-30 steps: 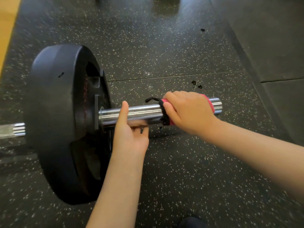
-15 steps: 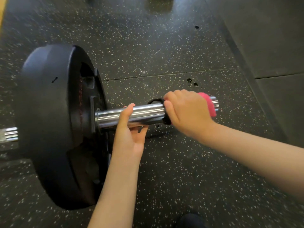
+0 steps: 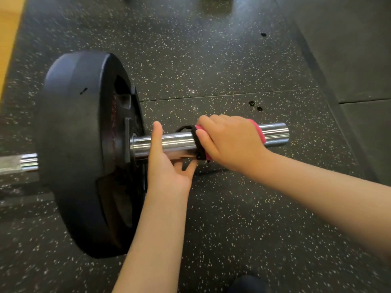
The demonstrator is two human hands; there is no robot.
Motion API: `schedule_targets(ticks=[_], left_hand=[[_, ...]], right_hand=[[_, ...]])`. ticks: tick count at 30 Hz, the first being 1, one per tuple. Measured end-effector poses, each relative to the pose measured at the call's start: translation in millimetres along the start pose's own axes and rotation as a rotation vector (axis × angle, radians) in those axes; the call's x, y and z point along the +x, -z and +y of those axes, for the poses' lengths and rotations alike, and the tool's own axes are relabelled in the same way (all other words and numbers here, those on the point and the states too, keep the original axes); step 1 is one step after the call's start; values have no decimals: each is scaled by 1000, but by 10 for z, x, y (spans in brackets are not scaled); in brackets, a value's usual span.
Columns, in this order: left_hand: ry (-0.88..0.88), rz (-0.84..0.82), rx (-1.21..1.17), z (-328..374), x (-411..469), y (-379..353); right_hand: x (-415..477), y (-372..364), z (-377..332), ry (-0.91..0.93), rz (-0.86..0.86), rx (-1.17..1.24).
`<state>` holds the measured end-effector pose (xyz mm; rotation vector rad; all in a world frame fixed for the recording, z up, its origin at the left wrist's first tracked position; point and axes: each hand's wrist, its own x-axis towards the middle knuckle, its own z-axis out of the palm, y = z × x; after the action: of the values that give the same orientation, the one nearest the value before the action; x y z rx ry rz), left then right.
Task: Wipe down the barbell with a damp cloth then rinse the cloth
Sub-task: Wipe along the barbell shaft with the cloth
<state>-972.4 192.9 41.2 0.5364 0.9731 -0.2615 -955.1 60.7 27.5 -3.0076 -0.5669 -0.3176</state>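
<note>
The barbell lies on the floor; its shiny steel sleeve [image 3: 275, 135] sticks out to the right of a big black weight plate [image 3: 80, 149]. My right hand [image 3: 230, 142] grips a pink cloth with black trim [image 3: 259, 133] wrapped round the sleeve, near its middle. My left hand [image 3: 167, 166] holds the sleeve from below, close to the plate, thumb laid up over the steel and fingers curled under it. Most of the cloth is hidden under my right hand. The bar's thinner shaft [image 3: 25, 162] shows left of the plate.
Black speckled rubber flooring [image 3: 211, 60] spreads all around. A plain grey mat [image 3: 359, 49] lies at the right, and a strip of wooden floor [image 3: 8, 28] shows at the top left. A dark shoe tip [image 3: 247, 284] sits at the bottom edge.
My right hand with the cloth slid out toward the sleeve's tip and is now back a little toward the plate. My left hand keeps its hold below the sleeve.
</note>
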Motion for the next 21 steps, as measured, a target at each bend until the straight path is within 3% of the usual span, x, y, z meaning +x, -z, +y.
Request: schedule_targets(ticks=[7,12,16,19,21], left_hand=[[26,40,122,60,42,11],[-9,-64,35,-28,59,84],[-116,-323,18,-113,172,230],[-95,-558,-93,-135,294,318],[-60,-626,-128,-152,320,337]], right_hand=[[-392,122,746,-156,-56,-103],[-384,51,585,-154,32,-74],[-158,-54,84,-50,70,0],[59,-134,-348,9,120,33],[111,-152,-455,23,130,62]])
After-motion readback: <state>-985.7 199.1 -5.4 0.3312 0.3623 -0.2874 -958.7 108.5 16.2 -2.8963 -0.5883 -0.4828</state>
